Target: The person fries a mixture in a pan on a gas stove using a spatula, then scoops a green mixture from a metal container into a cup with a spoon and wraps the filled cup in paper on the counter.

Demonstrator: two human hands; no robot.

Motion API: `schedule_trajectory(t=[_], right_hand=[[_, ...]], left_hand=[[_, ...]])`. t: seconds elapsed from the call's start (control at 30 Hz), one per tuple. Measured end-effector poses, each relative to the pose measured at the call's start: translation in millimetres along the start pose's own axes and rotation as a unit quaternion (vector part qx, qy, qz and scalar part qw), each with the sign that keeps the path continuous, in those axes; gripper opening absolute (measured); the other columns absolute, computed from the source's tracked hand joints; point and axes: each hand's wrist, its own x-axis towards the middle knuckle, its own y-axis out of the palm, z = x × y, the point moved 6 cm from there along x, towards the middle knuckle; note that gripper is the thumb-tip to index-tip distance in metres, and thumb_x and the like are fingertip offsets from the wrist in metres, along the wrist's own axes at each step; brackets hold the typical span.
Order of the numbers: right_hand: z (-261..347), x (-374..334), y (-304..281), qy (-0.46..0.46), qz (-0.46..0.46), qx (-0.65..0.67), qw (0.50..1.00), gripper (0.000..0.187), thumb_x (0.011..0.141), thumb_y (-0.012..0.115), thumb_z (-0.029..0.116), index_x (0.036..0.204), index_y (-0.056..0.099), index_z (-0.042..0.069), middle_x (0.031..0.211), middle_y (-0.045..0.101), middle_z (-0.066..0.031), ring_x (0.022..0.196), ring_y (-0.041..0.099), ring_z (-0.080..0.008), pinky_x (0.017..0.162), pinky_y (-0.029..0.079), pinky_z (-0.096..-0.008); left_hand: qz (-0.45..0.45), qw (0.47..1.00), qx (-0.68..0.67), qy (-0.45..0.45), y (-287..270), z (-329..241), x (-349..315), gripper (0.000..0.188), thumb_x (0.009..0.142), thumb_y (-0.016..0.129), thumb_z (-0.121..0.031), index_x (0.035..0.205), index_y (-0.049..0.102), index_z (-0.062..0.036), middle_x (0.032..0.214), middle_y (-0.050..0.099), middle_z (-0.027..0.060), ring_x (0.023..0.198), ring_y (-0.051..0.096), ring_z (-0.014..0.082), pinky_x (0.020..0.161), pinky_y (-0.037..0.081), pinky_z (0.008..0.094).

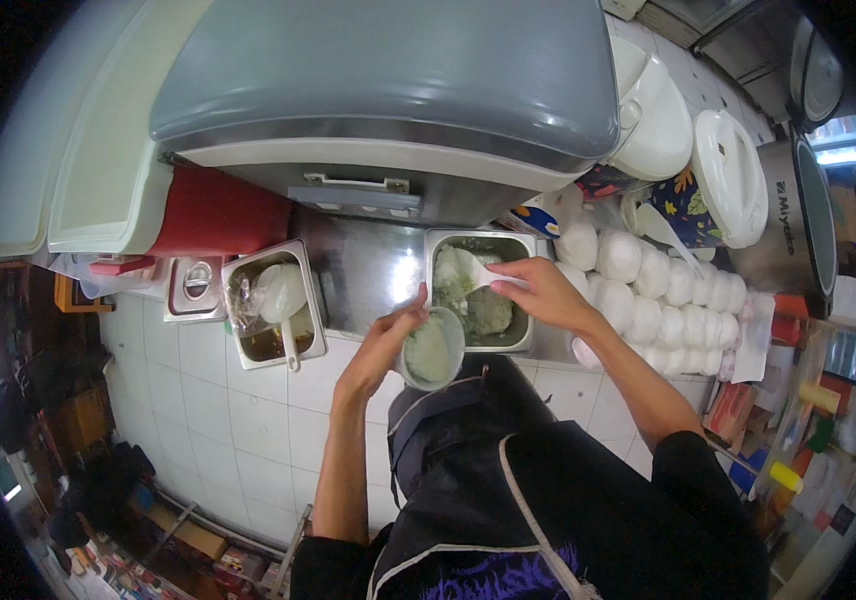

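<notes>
My left hand is closed around a small translucent bowl, tilted, with pale green, grainy food that looks like rice in it. Just to its right stands a rectangular steel pan on the counter, part filled with more of the pale green food. A white rice paddle is gripped by its handle in my right hand. The paddle's blade is down in the pan, against the food on its left side. The bowl is held beside the pan's near left corner.
At left, a second steel pan holds a white ladle and a plastic bag, beside a lidded steel pan. A large grey appliance closes off the far side. Rows of white rounded stacks and white-lidded containers stand at right.
</notes>
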Motion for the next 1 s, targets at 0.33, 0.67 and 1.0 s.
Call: schedule_trajectory(t=[0.33,0.67,1.0], right_hand=[[5.0,-40.2,-39.8,0.115,0.015,0.144,0.983,0.041,0.099,0.069,0.016,0.135,0.064,-0.003,0.124,0.073,-0.0130,0.112,0.064,-0.0140,0.098,0.049,-0.0283],[88.2,-112.6,1.2,-0.048,0.004,-0.137,0.989,0.052,0.093,0.066,0.012,0.145,0.059,0.011,0.099,0.069,-0.0098,0.088,0.069,-0.0168,0.078,0.056,-0.0312],[120.5,-132.7,40.5,-0.062,-0.064,-0.431,0.898,0.075,0.083,0.062,0.008,0.155,0.048,0.026,0.095,0.051,-0.0092,0.070,0.062,-0.0242,0.062,0.055,-0.0369]], left_hand=[[-0.009,0.999,-0.006,0.038,3.7,-8.2,-17.7,0.074,0.099,0.052,-0.049,0.156,0.043,-0.0023,0.145,0.057,0.0189,0.130,0.055,0.0258,0.093,0.053,0.0355],[-0.140,0.929,-0.337,0.066,35.2,-8.4,-48.2,0.068,0.108,0.038,-0.059,0.142,0.051,-0.0011,0.137,0.060,0.0152,0.129,0.059,0.0258,0.105,0.051,0.0418],[-0.166,0.866,-0.452,0.137,49.0,-2.7,-44.1,0.059,0.109,0.036,-0.050,0.139,0.055,-0.0025,0.138,0.061,0.0119,0.130,0.057,0.0260,0.110,0.044,0.0415]])
